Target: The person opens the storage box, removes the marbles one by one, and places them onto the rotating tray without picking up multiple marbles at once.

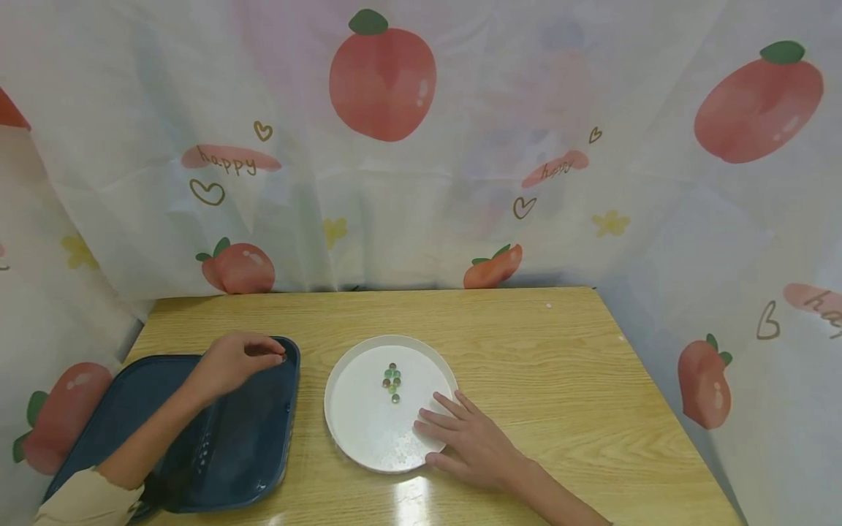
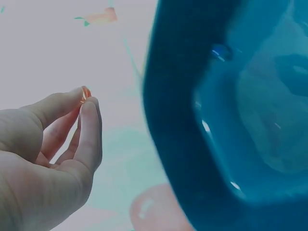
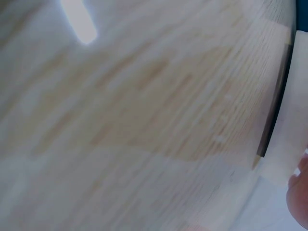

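Observation:
Above the far right corner of the blue tray (image 1: 289,409), my left hand (image 1: 230,361) pinches a small glass marble (image 2: 85,93) between thumb and fingertips. It looks orange and shiny in the left wrist view, mostly covered by the fingers. My right hand (image 1: 470,442) lies with spread fingers over the right rim of a round white plate (image 1: 355,438). Several green and brown glass marbles (image 1: 392,383) sit on the plate in a small cluster, with one at the top and one at the bottom. Inside the tray a bluish marble (image 2: 220,52) shows near the wall.
The tray has a divider (image 1: 209,431) and stands left of the plate on a wooden table (image 1: 559,380). A fruit-printed cloth (image 1: 427,212) hangs behind the table and along its sides. Glare marks the wood in front of the plate.

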